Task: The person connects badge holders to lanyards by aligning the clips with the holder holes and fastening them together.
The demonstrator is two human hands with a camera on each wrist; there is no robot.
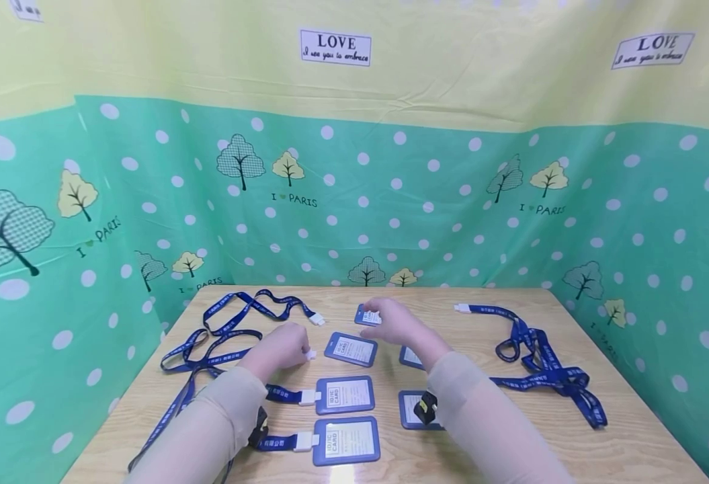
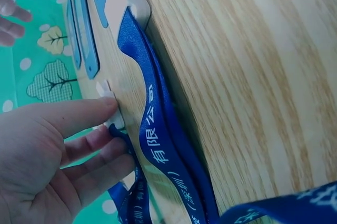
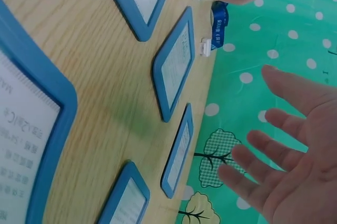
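Clip pinched in left hand, just left of second-row card holder and apart from it. In left wrist view, thumb and curled fingers nearly together, gap no wider than white plastic between them, tip poking out past thumb. Probably gripped that way to leave tip free and facing holder's left edge, with blue strap trailing back out of the way. Right hand above far end of surface, over right end of far holder as seen from head view. Right fingers spread and loosely straight, wide gaps between, nothing gripped; no contact showing in right wrist view. Maybe kept loose for steadying or lifting a holder, only a guess. Third-row holder and nearest holder both joined at left edge to white clips on blue straps. Far left clip lying near far holder, not joined to it. Looks like a deliberate layout: holders in two columns down the middle, left lanyards and right lanyards outside, likely to keep each clip close to a matching edge and strap loops off the cards. In right column, upper right holder and lower right holder partly hidden by right sleeve. Far right clip loose at strap end, pointing inward.
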